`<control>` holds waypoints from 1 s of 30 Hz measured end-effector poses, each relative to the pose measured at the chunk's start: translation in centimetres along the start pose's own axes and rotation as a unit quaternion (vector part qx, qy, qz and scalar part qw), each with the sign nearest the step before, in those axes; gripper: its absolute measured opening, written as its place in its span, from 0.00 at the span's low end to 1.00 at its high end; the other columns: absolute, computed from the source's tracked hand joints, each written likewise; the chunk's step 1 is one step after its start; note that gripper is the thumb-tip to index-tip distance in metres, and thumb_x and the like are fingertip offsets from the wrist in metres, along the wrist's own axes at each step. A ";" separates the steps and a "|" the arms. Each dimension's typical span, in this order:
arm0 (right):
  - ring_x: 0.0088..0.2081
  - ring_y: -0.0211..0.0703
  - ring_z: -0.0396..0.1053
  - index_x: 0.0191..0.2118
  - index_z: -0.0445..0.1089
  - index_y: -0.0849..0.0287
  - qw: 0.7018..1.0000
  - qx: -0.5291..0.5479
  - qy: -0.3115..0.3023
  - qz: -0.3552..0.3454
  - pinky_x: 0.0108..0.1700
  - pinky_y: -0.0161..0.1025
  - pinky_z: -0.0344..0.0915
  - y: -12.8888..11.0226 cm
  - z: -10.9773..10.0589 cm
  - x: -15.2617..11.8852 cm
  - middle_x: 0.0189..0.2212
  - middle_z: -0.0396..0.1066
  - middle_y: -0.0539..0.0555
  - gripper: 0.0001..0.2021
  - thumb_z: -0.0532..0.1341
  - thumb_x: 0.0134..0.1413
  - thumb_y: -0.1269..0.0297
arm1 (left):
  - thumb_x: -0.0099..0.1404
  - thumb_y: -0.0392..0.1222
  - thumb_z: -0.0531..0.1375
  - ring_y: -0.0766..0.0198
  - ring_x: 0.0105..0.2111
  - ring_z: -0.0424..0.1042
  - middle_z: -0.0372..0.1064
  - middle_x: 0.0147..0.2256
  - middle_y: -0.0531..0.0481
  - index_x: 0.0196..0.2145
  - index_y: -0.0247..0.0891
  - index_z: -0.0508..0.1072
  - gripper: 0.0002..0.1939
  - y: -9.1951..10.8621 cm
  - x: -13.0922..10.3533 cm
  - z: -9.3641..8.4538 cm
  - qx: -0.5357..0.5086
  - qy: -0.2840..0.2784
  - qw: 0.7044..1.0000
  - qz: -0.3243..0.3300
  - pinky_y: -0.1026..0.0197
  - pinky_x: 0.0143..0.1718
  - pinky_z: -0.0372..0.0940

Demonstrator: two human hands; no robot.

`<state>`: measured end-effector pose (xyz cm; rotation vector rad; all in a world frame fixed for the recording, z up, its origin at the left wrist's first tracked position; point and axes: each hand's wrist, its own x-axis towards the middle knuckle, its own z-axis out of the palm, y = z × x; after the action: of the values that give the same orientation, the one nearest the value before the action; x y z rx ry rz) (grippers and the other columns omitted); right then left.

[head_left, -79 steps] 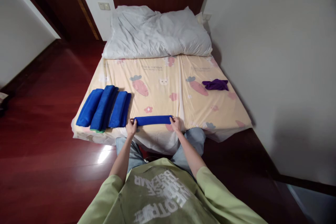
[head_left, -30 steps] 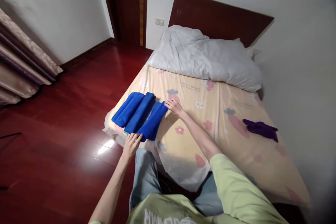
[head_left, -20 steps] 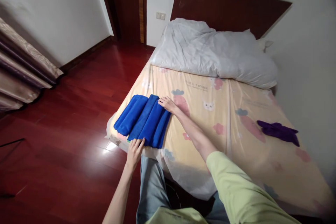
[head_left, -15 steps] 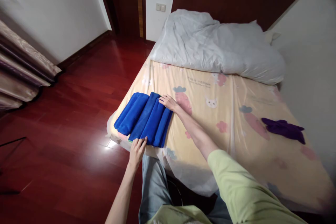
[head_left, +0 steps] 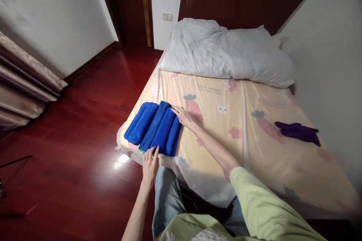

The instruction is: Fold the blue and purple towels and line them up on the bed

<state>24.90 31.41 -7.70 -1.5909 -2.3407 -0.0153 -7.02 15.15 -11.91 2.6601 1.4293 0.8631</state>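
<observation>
A blue folded towel, gathered into several parallel rolls or folds, lies on the bed's near left corner. My left hand is at its near edge, fingers stretched out and apart, the tips touching the cloth. At the far right corner of the towel rests my right hand, its fingers spread and extended over the edge. Neither hand is closed around the fabric. A strip of green edging shows under the towel near my left fingertips.
A purple cloth lies on the right part of the patterned bed sheet. White bedding is heaped by the dark headboard. Red wood floor and a curtain are to the left.
The view has tilted slightly upward and shifted right. My right hand's fingers have spread out more at the towel's corner, and my left fingers have straightened. The towel keeps its place and shape.
</observation>
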 end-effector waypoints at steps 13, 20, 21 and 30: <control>0.48 0.58 0.75 0.47 0.75 0.59 0.861 -0.013 0.233 0.453 0.53 0.56 0.72 3.7 -5.5 -46.3 0.45 0.78 0.66 0.20 0.52 0.56 0.61 | 0.71 0.35 0.57 0.54 0.49 0.69 0.75 0.41 0.45 0.41 0.43 0.77 0.09 15.6 -14.7 2.1 -0.171 -0.514 0.822 0.178 0.52 0.51 0.61; 0.43 0.60 0.78 0.39 0.77 0.57 0.795 0.035 0.291 0.531 0.50 0.56 0.73 -1.4 -5.5 -56.7 0.40 0.80 0.67 0.18 0.51 0.58 0.56 | 0.71 0.33 0.55 0.54 0.51 0.67 0.73 0.45 0.43 0.48 0.40 0.76 0.13 21.9 -5.3 3.0 -0.178 -0.417 0.852 0.264 0.53 0.53 0.60; 0.44 0.60 0.78 0.39 0.77 0.57 0.797 0.045 0.294 0.526 0.52 0.55 0.73 -2.0 -5.4 -56.8 0.40 0.80 0.66 0.18 0.52 0.59 0.56 | 0.71 0.33 0.54 0.54 0.51 0.67 0.73 0.46 0.43 0.50 0.39 0.76 0.14 23.5 -3.3 3.5 -0.179 -0.399 0.857 0.273 0.53 0.53 0.60; 0.41 0.53 0.77 0.39 0.76 0.57 0.804 -0.001 0.278 0.526 0.48 0.49 0.73 -1.9 -7.4 -55.3 0.37 0.80 0.62 0.15 0.51 0.64 0.64 | 0.70 0.33 0.54 0.54 0.52 0.69 0.73 0.51 0.40 0.51 0.36 0.74 0.15 35.0 7.2 13.3 -0.125 -0.359 0.898 0.222 0.53 0.53 0.62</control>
<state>43.47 -20.72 -14.72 -2.2615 -0.8319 -0.2024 29.29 3.55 -11.09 2.6715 0.5181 -0.0016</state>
